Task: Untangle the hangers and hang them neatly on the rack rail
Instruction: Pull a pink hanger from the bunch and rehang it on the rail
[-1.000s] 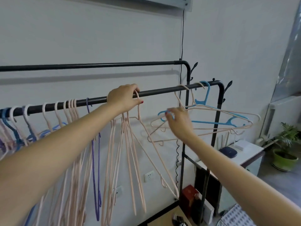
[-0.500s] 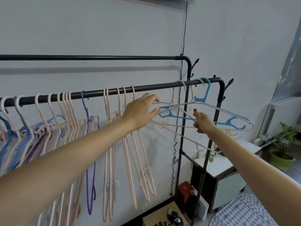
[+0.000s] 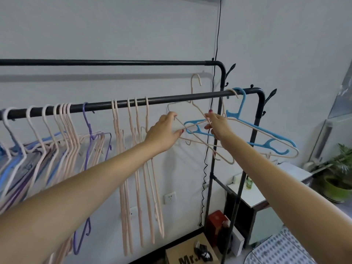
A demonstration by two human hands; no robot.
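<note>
A pink hanger (image 3: 198, 109) has come up off the front rail (image 3: 171, 100), hook above it. Left hand (image 3: 163, 132) pinches its corner; right hand (image 3: 219, 126) grips its shoulder beside the blue hanger (image 3: 266, 134)

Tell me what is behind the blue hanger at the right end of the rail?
Behind the blue hanger a pale pink hanger hangs tangled with it; further back, the rack post. Their crossing is partly covered by the right hand.

Hangers (image 3: 131, 119) on rail (image 3: 171, 101)

I see even, soft daylight; rack rail (image 3: 171, 100) casts faint shadow on wall behind it; wide-angle bending at edges; slight softness.
</note>
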